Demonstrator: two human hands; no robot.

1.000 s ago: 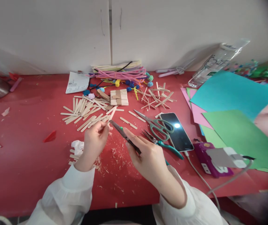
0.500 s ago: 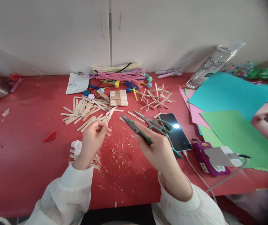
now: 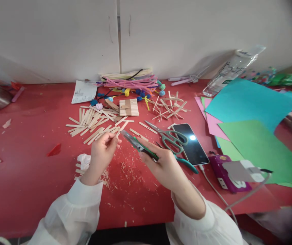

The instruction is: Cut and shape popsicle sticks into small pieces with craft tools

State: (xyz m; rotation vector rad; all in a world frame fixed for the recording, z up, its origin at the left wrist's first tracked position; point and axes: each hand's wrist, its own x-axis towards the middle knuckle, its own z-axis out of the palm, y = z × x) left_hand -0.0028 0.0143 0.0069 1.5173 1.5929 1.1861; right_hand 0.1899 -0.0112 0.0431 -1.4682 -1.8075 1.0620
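Note:
Between its thumb and fingers my left hand [image 3: 104,149] pinches a wooden craft stick [image 3: 123,127], which points up and to the right. My right hand [image 3: 162,161] is wrapped round a green and black utility knife [image 3: 142,146]. The knife's blade is out, its tip close to the stick; whether they touch I cannot tell. Wood shavings [image 3: 129,173] are scattered on the red table below the hands. A loose pile of craft sticks [image 3: 89,119] lies beyond my left hand, next to a paper-banded bundle of sticks [image 3: 129,107].
Scissors [image 3: 171,136] and teal-handled pliers [image 3: 188,165] lie beside a phone [image 3: 191,144], right of my hand. Star-shaped stick pieces [image 3: 171,105] and pipe cleaners [image 3: 130,82] are farther back. Coloured paper [image 3: 253,102], a bottle [image 3: 227,73] and a purple power block [image 3: 223,173] stand right.
My right hand has moved left with the utility knife, bringing the blade up near the stick's end. My left hand has barely moved. At the right edge, another person's hand has shifted.

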